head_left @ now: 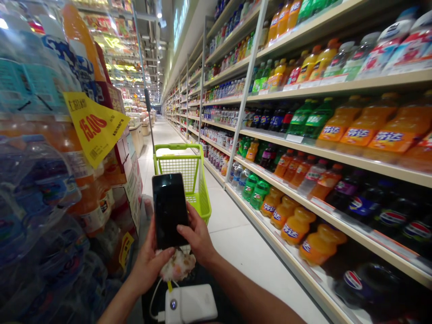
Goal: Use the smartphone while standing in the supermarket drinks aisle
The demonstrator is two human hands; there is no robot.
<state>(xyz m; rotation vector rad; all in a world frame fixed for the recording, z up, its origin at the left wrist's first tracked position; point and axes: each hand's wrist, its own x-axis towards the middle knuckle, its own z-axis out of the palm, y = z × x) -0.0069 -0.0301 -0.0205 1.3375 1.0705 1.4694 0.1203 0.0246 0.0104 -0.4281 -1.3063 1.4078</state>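
Smartphone [169,210]: long axis near upright, top leaning slightly left, dark screen toward person | left hand [148,263], right hand [197,236]: together, gripping its lower sides | location: above white power bank [191,304], before green shopping cart [195,189]

Bare hands [150,263] and forearms [251,299], perhaps dark clothing [222,288] below.

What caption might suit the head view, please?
Left hand and right hand hold a smartphone in a supermarket drinks aisle.
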